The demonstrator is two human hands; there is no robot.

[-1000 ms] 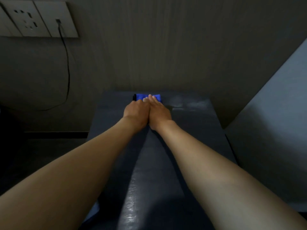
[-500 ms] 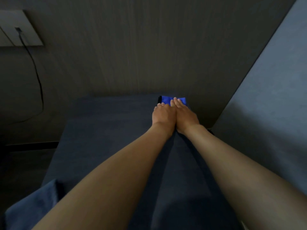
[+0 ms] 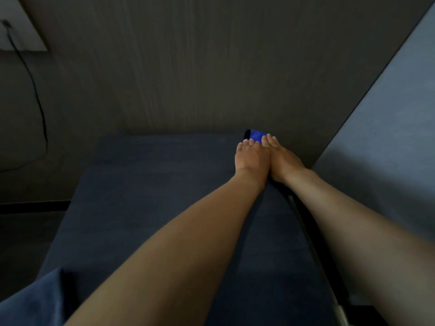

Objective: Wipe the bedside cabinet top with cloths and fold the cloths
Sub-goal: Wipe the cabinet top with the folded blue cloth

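Your left hand (image 3: 252,156) and right hand (image 3: 281,161) lie flat, fingers together, side by side, pressing the bright blue folded cloth (image 3: 256,136) at the far right corner of the dark matte counter (image 3: 146,208), against the wall. Pushing on risks bunching it there. Only an end shows; long axis can't be told.

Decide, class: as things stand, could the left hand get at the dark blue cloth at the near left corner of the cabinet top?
Probably yes. The left hand lies flat on the bright blue cloth at the far right, holding nothing, and the cabinet top between it and the dark blue cloth looks bare.
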